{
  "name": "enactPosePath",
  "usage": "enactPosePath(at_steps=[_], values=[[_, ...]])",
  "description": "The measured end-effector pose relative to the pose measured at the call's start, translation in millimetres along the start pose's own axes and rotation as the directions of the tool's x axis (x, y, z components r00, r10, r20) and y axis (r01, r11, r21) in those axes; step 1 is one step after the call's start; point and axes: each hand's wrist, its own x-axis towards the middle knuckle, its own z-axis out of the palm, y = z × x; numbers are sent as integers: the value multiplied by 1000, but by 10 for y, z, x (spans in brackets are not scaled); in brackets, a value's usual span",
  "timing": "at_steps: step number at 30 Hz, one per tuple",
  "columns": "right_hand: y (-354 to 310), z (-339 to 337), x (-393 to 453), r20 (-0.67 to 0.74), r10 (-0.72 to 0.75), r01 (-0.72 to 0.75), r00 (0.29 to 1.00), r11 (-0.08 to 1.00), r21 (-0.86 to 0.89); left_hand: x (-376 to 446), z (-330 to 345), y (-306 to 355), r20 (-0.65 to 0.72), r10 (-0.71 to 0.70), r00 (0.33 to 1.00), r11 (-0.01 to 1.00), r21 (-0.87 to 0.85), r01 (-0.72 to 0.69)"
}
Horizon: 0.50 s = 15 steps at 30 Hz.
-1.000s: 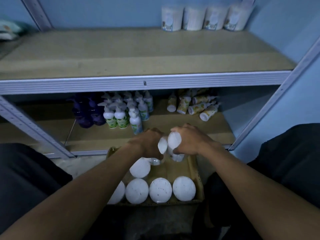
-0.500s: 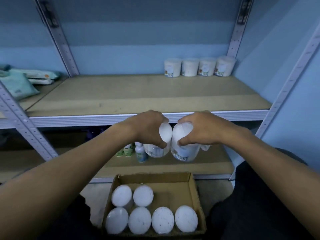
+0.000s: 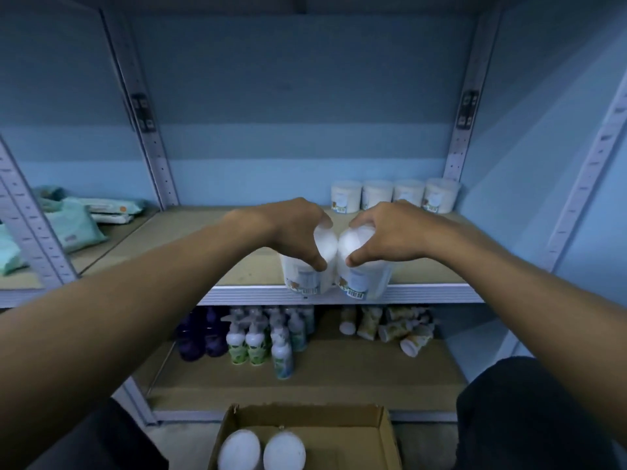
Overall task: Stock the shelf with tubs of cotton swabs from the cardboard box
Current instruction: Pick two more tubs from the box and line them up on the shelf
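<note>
Placing step: your left hand [image 3: 291, 232] and right hand [image 3: 390, 232] fingers each clamp a tub [image 3: 303, 276] over the shelf [image 3: 169, 252] near edge; next, push them far right.

Four tubs [image 3: 395, 195] behind, apparently touching

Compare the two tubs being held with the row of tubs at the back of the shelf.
The two held tubs hang at the shelf's front edge; the four back tubs stand by the rear wall. The held tubs are gripped from above, one in the left hand and one in the right hand; the back tubs stand untouched. All are white, round, labelled tubs.
</note>
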Motion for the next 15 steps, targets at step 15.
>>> enactPosePath(at_steps=[15], values=[[-80, 180, 717, -4, 25, -25, 1000, 1000, 6, 563, 72, -494, 133, -83, 988, 996, -28, 88]])
